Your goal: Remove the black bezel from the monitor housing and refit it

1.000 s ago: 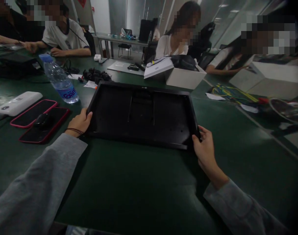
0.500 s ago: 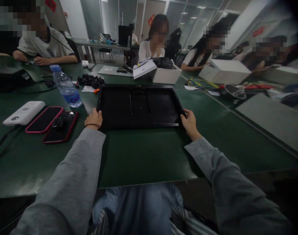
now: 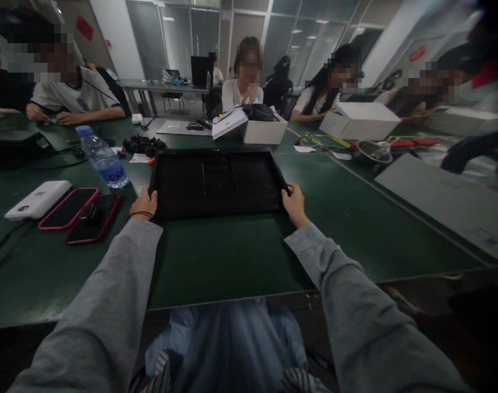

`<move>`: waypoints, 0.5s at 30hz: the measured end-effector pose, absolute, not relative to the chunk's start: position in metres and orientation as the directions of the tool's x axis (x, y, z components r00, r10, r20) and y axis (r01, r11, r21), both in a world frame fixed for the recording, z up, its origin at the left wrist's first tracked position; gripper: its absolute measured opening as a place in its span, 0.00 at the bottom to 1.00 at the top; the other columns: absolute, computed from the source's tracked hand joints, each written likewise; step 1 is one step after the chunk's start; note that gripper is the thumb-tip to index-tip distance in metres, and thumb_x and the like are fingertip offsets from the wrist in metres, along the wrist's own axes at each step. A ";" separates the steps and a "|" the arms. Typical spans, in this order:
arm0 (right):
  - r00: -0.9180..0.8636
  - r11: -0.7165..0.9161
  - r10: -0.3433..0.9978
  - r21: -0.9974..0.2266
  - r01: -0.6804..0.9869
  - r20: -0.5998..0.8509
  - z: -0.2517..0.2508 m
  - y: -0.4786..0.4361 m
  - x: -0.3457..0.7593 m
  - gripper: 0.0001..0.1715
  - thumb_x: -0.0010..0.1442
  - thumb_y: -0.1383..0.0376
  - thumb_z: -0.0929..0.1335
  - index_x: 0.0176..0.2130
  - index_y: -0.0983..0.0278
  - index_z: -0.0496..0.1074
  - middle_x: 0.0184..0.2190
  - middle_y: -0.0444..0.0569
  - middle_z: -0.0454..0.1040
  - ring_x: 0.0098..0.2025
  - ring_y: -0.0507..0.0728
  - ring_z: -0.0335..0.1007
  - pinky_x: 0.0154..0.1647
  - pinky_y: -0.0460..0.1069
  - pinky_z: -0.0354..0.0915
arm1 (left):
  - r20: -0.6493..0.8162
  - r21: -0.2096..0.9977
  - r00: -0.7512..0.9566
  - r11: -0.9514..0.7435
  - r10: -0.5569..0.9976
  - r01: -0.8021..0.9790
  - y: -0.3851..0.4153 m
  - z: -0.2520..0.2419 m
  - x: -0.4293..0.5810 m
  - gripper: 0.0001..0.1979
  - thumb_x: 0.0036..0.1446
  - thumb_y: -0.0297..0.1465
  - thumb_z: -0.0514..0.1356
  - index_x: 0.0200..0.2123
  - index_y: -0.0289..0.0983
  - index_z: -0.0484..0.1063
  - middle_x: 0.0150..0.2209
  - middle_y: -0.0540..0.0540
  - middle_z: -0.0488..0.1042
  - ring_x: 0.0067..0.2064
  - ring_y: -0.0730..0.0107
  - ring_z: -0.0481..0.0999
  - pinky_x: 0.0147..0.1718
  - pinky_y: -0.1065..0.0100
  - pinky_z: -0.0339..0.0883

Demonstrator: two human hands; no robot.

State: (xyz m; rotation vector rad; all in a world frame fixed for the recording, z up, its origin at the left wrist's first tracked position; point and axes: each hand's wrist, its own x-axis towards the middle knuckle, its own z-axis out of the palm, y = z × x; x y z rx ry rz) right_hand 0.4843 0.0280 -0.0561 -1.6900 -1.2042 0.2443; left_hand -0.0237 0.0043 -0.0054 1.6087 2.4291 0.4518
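Observation:
A flat black rectangular panel (image 3: 216, 183) with a raised rim lies on the green table (image 3: 232, 256) in front of me. My left hand (image 3: 143, 204) grips its near left corner, fingers curled over the rim. My right hand (image 3: 294, 203) is closed on its near right corner. Both arms wear grey sleeves and stretch forward over the table edge.
Left of the panel lie two red-cased phones (image 3: 81, 215), a white power bank (image 3: 38, 199) and a water bottle (image 3: 102, 158). Behind it are black parts (image 3: 143, 144), white boxes (image 3: 261, 130) and coloured cables (image 3: 322, 142). A grey board (image 3: 441, 199) lies at right. Several people sit around the table.
The view has pulled back and up, so my lap and the table's near edge now show. Both hands stay on the panel's near corners; the panel lies farther from me.

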 end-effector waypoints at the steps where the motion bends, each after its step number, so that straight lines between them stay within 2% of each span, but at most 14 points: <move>1: 0.484 -0.011 0.802 -0.803 0.596 0.349 -0.056 0.028 0.483 0.24 0.58 0.60 0.67 0.53 0.63 0.71 0.43 0.57 0.79 0.45 0.64 0.76 0.53 0.62 0.70 | 0.018 0.357 -0.404 0.371 0.915 0.857 0.006 -0.008 -0.025 0.32 0.70 0.46 0.43 0.69 0.37 0.60 0.61 0.29 0.74 0.60 0.40 0.75 0.55 0.49 0.68; 5: 0.473 -0.013 0.814 -0.802 0.597 0.338 -0.058 0.030 0.483 0.24 0.58 0.58 0.66 0.53 0.62 0.72 0.45 0.57 0.79 0.46 0.65 0.75 0.52 0.62 0.69 | 0.027 0.362 -0.446 0.407 0.895 0.839 0.010 -0.015 -0.030 0.32 0.69 0.48 0.45 0.68 0.39 0.63 0.61 0.31 0.75 0.60 0.44 0.76 0.55 0.51 0.69; 9: 0.458 -0.007 0.824 -0.802 0.597 0.334 -0.059 0.030 0.484 0.26 0.60 0.58 0.65 0.55 0.63 0.72 0.47 0.58 0.78 0.48 0.64 0.75 0.53 0.61 0.69 | 0.047 0.384 -0.452 0.402 0.891 0.832 0.010 -0.017 -0.031 0.32 0.69 0.49 0.44 0.67 0.38 0.64 0.61 0.30 0.74 0.61 0.42 0.75 0.56 0.50 0.69; 15: 0.474 0.001 0.815 -0.820 0.572 0.333 -0.059 0.035 0.485 0.26 0.60 0.59 0.66 0.56 0.64 0.72 0.47 0.58 0.79 0.47 0.63 0.76 0.53 0.60 0.69 | 0.040 0.349 -0.424 0.385 0.905 0.854 0.007 -0.009 -0.025 0.31 0.70 0.47 0.43 0.67 0.38 0.63 0.60 0.30 0.75 0.60 0.45 0.77 0.55 0.52 0.70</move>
